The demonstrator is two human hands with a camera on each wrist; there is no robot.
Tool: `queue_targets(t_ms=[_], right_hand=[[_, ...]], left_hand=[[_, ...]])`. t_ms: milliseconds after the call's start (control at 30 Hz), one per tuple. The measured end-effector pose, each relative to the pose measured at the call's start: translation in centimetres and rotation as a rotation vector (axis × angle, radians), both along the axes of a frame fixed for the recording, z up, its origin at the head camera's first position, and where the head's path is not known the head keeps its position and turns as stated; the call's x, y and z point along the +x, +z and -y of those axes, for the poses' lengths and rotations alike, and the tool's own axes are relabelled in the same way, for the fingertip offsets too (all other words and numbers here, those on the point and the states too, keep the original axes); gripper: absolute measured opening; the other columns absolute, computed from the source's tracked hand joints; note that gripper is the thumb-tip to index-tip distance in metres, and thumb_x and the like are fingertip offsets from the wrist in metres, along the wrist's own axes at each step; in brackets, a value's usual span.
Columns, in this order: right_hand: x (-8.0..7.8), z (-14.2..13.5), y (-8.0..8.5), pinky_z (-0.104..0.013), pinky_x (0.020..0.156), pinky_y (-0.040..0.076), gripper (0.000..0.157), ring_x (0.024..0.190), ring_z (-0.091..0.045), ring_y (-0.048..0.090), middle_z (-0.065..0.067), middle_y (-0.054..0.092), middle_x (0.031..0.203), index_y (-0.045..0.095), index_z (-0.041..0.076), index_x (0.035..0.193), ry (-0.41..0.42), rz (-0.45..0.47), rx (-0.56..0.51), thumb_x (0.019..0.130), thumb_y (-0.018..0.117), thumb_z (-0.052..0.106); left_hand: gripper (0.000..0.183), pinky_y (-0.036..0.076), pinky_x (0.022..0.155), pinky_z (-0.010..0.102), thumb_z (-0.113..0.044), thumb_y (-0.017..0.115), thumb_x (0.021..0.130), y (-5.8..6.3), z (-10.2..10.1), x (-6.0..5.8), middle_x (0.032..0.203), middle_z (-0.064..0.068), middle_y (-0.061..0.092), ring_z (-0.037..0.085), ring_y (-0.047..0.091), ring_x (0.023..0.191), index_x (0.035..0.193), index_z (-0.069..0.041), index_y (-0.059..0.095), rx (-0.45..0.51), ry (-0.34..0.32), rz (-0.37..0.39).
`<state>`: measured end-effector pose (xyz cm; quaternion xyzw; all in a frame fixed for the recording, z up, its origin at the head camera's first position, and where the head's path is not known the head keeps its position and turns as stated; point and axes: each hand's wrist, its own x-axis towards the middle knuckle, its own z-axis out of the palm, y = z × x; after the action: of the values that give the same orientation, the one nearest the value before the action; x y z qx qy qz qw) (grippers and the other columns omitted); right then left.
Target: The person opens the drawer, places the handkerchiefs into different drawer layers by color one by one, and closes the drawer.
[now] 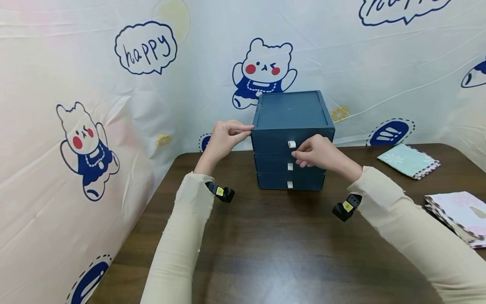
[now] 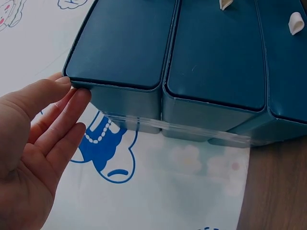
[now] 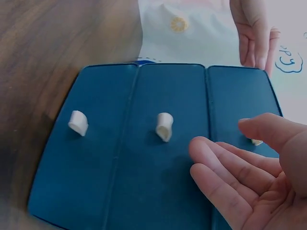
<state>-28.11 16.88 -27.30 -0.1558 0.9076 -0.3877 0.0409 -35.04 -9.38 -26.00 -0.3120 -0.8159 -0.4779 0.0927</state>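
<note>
**A:** Nearest the camera are your cream fabric sleeves (image 1: 174,257), each with a small black wrist camera (image 1: 345,207) bearing a yellow label.

**B:** And between your hands?

**A:** A dark blue, box-shaped three-drawer unit (image 1: 292,109), upright at the far part of the brown wood-grain tabletop (image 1: 265,249), near the printed white wall sheet (image 1: 209,50). Its three drawers are closed, one above another.

**B:** What is your left hand (image 1: 224,137) doing?

**A:** You have your thumb and fingertips against the unit's upper left front corner, fingers nearly straight.

**B:** And your right hand (image 1: 319,153)?

**A:** It grasps nothing: your thumb and fingers are parted, just beside the small white looped pull tab (image 1: 291,144) on the top drawer. The middle and bottom drawers have matching tabs.

**B:** Anything over to your right?

**A:** A folded mint-green cloth (image 1: 406,159) with a checked edge, and nearer you a pile of folded pale pink-and-white cloths (image 1: 457,211).
</note>
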Motion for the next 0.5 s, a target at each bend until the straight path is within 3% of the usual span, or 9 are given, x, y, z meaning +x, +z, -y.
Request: queue_targets(t_ms=[500], right_hand=[[-0.3,-0.6,-3.2,-0.029,0.063,0.055,0.031,0.071,-0.022,0.067,-0.017,0.068,0.081,0.065,-0.012,0.099,-0.008,0.099,-0.027,0.092,0.055,0.016]], left_hand=[[0.021,0.050,0.079,0.027,-0.010,0.064,0.086,0.0,-0.1,0.1,0.098,0.007,0.064,0.016,0.058,0.090,0.106,-0.006,0.069,0.006,0.003,0.016]])
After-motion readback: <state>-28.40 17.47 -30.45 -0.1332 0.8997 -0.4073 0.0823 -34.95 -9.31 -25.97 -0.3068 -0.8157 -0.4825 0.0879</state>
